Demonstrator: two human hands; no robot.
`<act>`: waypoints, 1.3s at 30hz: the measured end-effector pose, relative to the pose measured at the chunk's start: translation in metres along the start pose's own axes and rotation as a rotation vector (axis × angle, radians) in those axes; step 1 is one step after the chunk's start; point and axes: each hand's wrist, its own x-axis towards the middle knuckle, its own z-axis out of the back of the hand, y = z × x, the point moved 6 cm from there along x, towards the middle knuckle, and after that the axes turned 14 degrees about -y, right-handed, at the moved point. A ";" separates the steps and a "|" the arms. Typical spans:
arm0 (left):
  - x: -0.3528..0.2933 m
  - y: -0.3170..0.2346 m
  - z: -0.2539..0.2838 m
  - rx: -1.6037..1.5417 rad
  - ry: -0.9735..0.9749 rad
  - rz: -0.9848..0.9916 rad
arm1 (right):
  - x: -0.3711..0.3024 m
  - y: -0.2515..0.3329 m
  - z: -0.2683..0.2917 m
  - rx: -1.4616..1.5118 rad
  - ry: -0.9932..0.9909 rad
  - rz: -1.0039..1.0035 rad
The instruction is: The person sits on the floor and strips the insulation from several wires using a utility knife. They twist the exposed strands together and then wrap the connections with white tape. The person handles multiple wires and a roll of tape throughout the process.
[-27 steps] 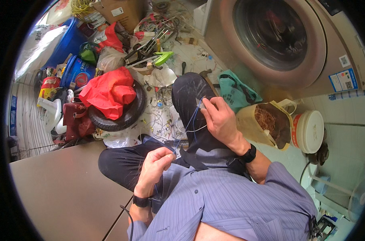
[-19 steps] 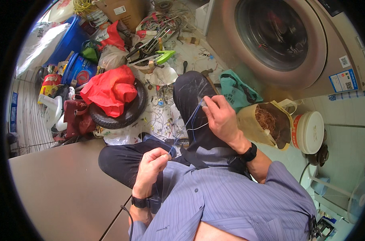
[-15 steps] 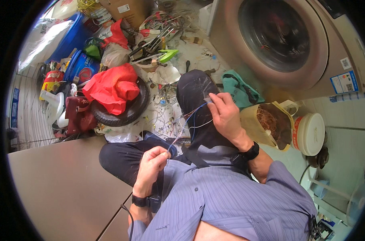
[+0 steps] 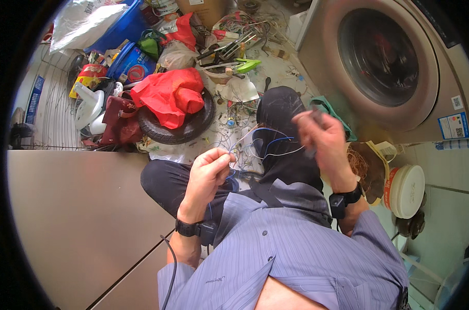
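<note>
On the washing machine (image 4: 319,67), a blue-and-white printed label (image 4: 454,126) is sitting below a small white code sticker (image 4: 457,102). Lettering is showing on the red band of the white bucket (image 4: 407,191) and on the blue bucket (image 4: 134,64), while dark script is running across the striped shirt (image 4: 296,253). The pale floor (image 4: 283,77) is carrying scattered wire scraps and clutter; a red plastic bag (image 4: 167,98) is lying over a black tyre (image 4: 180,135). The person is sitting with one dark-trousered knee raised.

Thin wires, including a blue wire (image 4: 281,139) and a white wire (image 4: 278,155), are curving across that knee, between the hands. The two hands are staying apart: the left hand (image 4: 208,168) is pinching wire ends, and the blurred right hand (image 4: 325,144) is gripping a small dark object (image 4: 316,118), its kind unclear.
</note>
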 end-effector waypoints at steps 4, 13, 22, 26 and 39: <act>0.004 -0.003 -0.008 -0.031 0.024 -0.002 | -0.038 -0.064 -0.055 0.212 0.135 -0.510; 0.005 0.021 -0.008 -0.179 0.072 0.174 | -0.015 -0.105 -0.095 0.606 0.074 -0.535; 0.007 0.020 -0.004 0.071 -0.079 0.008 | -0.001 -0.091 -0.095 0.088 0.140 -0.291; 0.015 0.009 -0.006 0.251 -0.147 -0.139 | -0.007 -0.094 -0.104 0.068 0.205 -0.318; 0.034 0.016 -0.004 -0.081 -0.141 -0.170 | -0.010 -0.094 -0.099 0.071 0.112 -0.229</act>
